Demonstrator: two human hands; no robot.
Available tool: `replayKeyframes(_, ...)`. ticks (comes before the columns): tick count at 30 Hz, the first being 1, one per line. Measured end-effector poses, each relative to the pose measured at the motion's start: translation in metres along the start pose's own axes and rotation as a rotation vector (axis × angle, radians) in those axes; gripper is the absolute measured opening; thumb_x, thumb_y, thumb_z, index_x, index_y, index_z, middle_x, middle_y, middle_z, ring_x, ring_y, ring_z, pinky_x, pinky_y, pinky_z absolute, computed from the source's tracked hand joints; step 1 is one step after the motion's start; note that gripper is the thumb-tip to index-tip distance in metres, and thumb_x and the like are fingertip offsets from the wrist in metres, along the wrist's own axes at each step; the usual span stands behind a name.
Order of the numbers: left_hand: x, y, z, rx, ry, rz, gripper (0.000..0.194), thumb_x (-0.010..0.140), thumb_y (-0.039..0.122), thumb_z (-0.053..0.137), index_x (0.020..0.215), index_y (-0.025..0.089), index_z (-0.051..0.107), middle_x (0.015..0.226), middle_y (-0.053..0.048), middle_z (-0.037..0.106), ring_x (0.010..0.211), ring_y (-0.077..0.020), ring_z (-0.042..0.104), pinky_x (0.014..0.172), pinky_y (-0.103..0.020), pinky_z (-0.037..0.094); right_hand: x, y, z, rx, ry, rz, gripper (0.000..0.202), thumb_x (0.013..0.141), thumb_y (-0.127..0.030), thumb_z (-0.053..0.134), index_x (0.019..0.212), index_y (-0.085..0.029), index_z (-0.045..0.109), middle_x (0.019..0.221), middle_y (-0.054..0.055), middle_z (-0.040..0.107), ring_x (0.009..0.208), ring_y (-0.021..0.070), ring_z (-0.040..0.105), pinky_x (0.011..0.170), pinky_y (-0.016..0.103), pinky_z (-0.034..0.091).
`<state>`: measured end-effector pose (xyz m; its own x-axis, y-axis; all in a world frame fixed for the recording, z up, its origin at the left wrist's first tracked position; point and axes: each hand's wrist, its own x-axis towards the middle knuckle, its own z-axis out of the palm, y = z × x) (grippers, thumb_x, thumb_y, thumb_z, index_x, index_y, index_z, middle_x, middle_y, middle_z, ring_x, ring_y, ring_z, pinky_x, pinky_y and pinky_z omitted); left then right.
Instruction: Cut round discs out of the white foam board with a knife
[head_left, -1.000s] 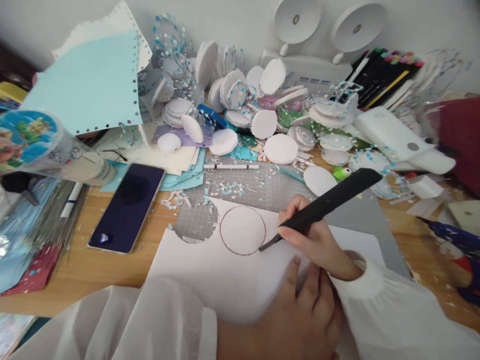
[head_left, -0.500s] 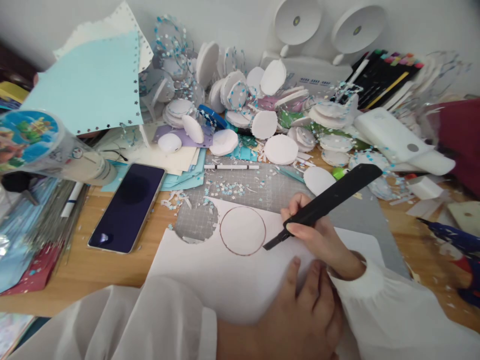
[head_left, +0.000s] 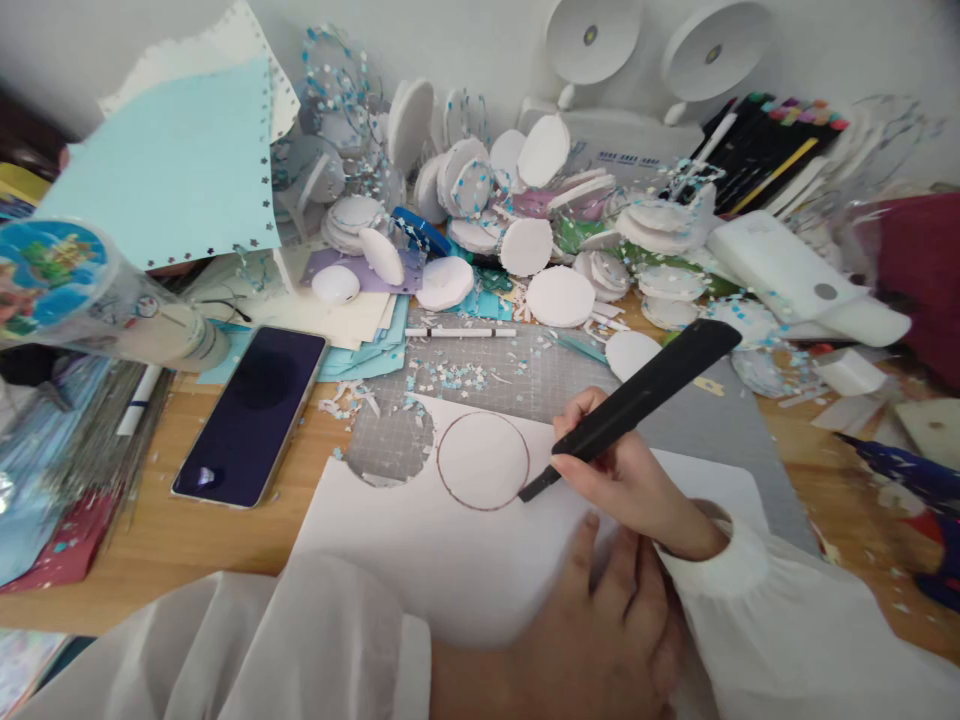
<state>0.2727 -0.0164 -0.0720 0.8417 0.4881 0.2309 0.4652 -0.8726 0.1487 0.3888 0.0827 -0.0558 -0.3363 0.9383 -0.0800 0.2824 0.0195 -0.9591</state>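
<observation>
In the head view my right hand [head_left: 626, 480] is closed round the black handle of a utility knife [head_left: 645, 395]. The handle slants up to the right, and the dark narrow tip meets the right edge of a brown drawn circle [head_left: 484, 460]. That circle is on a white sheet [head_left: 390, 545], perhaps foam board, with a round notch cut in its upper left edge. Below the knife my left hand [head_left: 600, 615] lies flat on the sheet, fingers a little spread and pointing away from me.
Beneath the sheet is a grey cutting mat [head_left: 517, 380] strewn with small blue and white bits. A phone [head_left: 251, 415] and a tall cup [head_left: 112, 290] stand left. White discs [head_left: 560, 297] crowd the back, near a white device [head_left: 810, 280]. A white pen [head_left: 460, 333] lies behind the sheet.
My right hand and the knife have shifted slightly left, bringing the tip onto the circle's right edge. My left hand and the sheet stay nearly in place.
</observation>
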Motion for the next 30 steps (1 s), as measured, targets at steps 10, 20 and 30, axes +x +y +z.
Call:
replayKeyframes(10,0.001,-0.001,-0.004,-0.012,-0.03,-0.007,0.054,0.092,0.044,0.037,0.135,0.014,0.051,0.142,-0.017,0.047,0.133,-0.0371,0.038,0.109,-0.058,0.014,-0.003,0.003,0.001,-0.084,0.038,-0.074,0.011,0.085,-0.024,0.057,0.09,-0.025,0.046,0.068,-0.005,0.04,0.055,0.01,0.038,0.046,0.021,0.034)
replayKeyframes(20,0.0,-0.002,0.001,0.0,-0.018,0.009,0.056,0.091,0.044,0.039,0.136,0.013,0.05,0.142,-0.019,0.046,0.135,-0.0403,0.036,0.107,-0.059,0.018,0.002,0.012,0.002,0.179,0.338,0.047,0.013,0.079,-0.028,0.058,0.088,-0.025,0.048,0.074,-0.003,0.045,0.06,0.0118,0.04,0.049,0.023,0.035)
replayKeyframes(30,0.0,-0.002,0.0,0.006,-0.006,0.001,0.053,0.092,0.044,0.039,0.135,0.014,0.052,0.142,-0.017,0.048,0.133,-0.0376,0.038,0.108,-0.058,0.019,0.0,0.01,0.004,0.028,0.227,-0.097,0.012,0.082,-0.021,0.06,0.089,-0.025,0.051,0.077,-0.004,0.045,0.064,0.0108,0.043,0.055,0.023,0.039)
